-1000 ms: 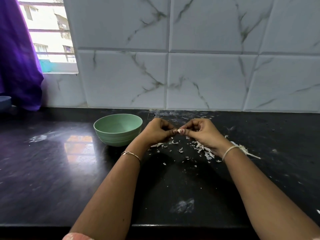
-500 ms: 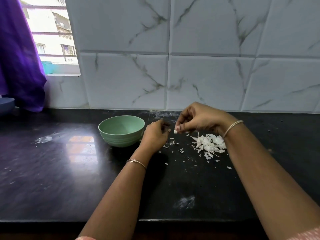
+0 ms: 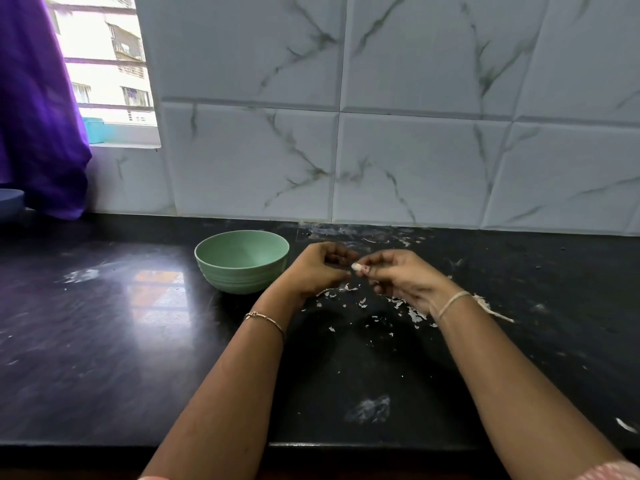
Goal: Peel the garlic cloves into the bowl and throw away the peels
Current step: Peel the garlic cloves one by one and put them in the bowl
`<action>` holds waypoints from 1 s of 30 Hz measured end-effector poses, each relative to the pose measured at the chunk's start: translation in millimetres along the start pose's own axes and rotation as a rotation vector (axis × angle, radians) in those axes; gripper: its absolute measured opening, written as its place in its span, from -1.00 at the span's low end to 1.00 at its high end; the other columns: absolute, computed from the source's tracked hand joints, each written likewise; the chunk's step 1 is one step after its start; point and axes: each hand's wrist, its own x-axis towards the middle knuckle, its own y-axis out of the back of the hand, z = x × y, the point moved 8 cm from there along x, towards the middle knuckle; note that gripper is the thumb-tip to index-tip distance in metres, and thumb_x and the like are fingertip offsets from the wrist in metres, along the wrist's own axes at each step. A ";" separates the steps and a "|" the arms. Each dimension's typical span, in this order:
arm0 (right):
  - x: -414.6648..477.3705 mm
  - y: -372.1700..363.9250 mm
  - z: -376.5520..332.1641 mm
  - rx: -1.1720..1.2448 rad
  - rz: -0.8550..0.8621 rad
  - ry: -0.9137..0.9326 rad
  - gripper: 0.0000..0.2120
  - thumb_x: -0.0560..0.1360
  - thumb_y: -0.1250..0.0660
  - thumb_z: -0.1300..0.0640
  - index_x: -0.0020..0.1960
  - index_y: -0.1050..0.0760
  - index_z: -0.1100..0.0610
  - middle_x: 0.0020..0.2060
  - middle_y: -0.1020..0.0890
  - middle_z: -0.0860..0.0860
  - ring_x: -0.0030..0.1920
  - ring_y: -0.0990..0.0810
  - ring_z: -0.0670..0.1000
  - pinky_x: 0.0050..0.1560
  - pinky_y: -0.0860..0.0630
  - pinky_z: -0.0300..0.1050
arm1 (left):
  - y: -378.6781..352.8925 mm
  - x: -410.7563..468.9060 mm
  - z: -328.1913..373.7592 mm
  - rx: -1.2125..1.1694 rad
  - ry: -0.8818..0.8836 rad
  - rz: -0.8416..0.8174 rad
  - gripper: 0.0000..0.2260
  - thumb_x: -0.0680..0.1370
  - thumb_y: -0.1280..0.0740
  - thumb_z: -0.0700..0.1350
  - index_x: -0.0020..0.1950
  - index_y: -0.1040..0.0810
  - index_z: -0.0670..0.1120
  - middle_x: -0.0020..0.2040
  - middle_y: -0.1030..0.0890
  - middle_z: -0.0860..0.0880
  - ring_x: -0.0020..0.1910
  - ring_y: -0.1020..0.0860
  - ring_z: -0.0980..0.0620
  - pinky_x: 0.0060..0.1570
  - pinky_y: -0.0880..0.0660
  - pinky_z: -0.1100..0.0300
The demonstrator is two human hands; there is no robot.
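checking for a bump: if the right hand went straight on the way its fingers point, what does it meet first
Likely the left hand, just across a small gap from the garlic clove that the right hand pinches; the green bowl lies beyond. Depth is unclear.

A small pale clove [image 3: 356,268], tinged pink at one end, is pinched at the fingertips of the right hand [image 3: 401,275], just beside the left hand [image 3: 318,268]. A pale green bowl [image 3: 242,280] with a ribbed wall stands upright just left of the left hand. Thin white peels [image 3: 346,289] lie scattered below and between both hands, thickest under the right wrist.
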 end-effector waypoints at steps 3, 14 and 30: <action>0.4 -1.2 12.6 0.142 -0.015 -0.051 -0.89 0.50 -0.34 0.39 -0.02 -0.55 0.25 -0.21 -0.65 0.08 -0.24 -0.59 -0.08 -0.34 -0.54 -0.33 | -2.7 1.0 2.4 -0.026 -0.064 0.013 -0.82 0.45 -0.48 -0.31 -0.02 -0.62 -0.08 -0.18 -0.62 -0.04 -0.29 -0.55 0.13 -0.23 -0.54 0.29; 2.5 2.6 2.9 0.206 0.080 0.071 -0.97 0.56 -0.33 0.23 -0.06 -0.53 0.19 -0.20 -0.66 0.11 -0.30 -0.59 -0.05 -0.30 -0.58 -0.28 | 7.3 6.3 -1.2 -0.046 -0.090 0.129 -0.96 0.48 -0.48 -0.19 -0.13 -0.64 -0.09 -0.23 -0.66 -0.14 -0.33 -0.54 0.03 -0.18 -0.57 0.08; 1.2 54.0 -4.6 -1.042 0.387 0.117 -0.75 0.63 -0.17 0.20 0.19 -0.58 0.14 0.23 -0.42 0.15 0.18 -0.52 0.16 0.18 -0.43 -0.04 | -13.0 4.5 0.3 -0.226 -0.035 0.123 -0.93 0.57 -0.34 -0.28 -0.09 -0.54 -0.13 -0.27 -0.55 -0.05 -0.37 -0.49 0.08 -0.34 -0.52 0.28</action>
